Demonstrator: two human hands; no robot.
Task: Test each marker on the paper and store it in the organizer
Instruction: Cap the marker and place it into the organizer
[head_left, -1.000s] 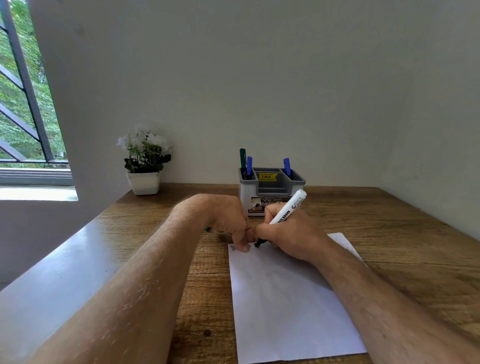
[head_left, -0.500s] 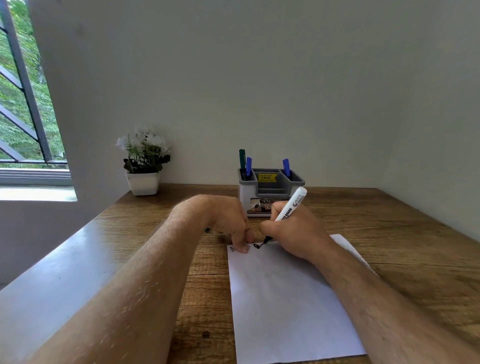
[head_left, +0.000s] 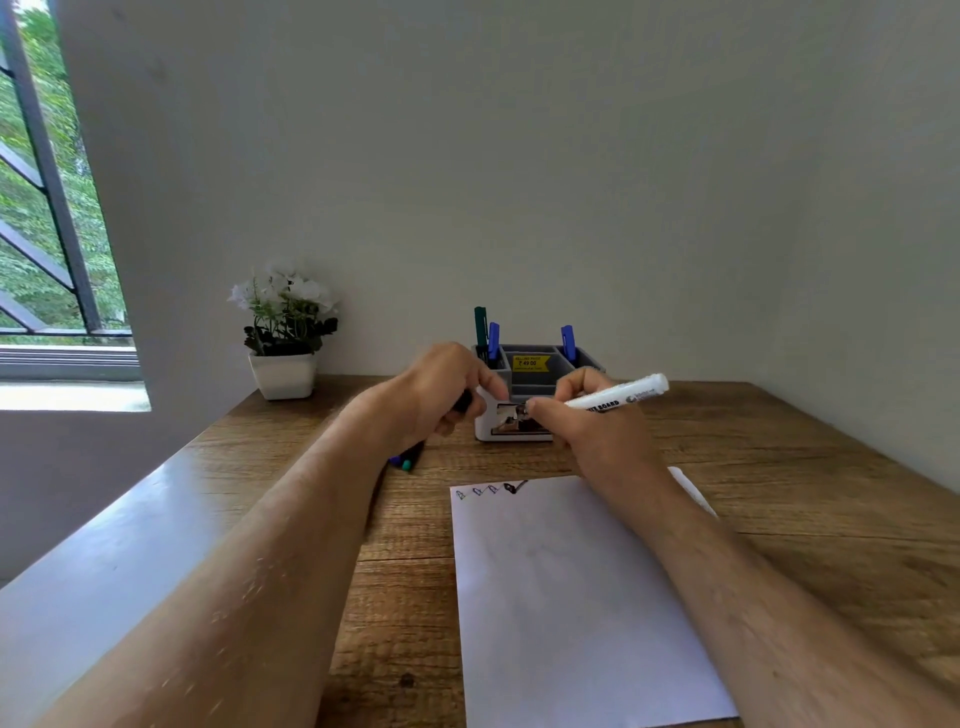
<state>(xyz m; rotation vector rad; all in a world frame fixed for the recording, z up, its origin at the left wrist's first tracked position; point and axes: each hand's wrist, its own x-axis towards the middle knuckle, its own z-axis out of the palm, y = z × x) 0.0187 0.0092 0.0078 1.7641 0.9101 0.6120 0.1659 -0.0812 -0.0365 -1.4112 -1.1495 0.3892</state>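
At the back of the desk (head_left: 779, 467):
Organizer (head_left: 519, 431): one green and two blue markers are held upright in its rear compartments.
Right hand (head_left: 587, 415) grip: closed round the white marker (head_left: 618, 397), raised off the paper (head_left: 571, 597).
Left hand (head_left: 441, 395) grip: curled round a dark cap (head_left: 464, 401).
Marker axis: near level, rear end pointing right, tip toward the left hand.
Paper: small test marks are seen along its top edge.

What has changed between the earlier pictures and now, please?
The right hand lifted the white marker off the paper, up toward the organizer; a black mark is now uncovered. The left hand also rose from the sheet, gripping a dark object, probably the cap. The three stored markers, the plant and the paper stayed put.
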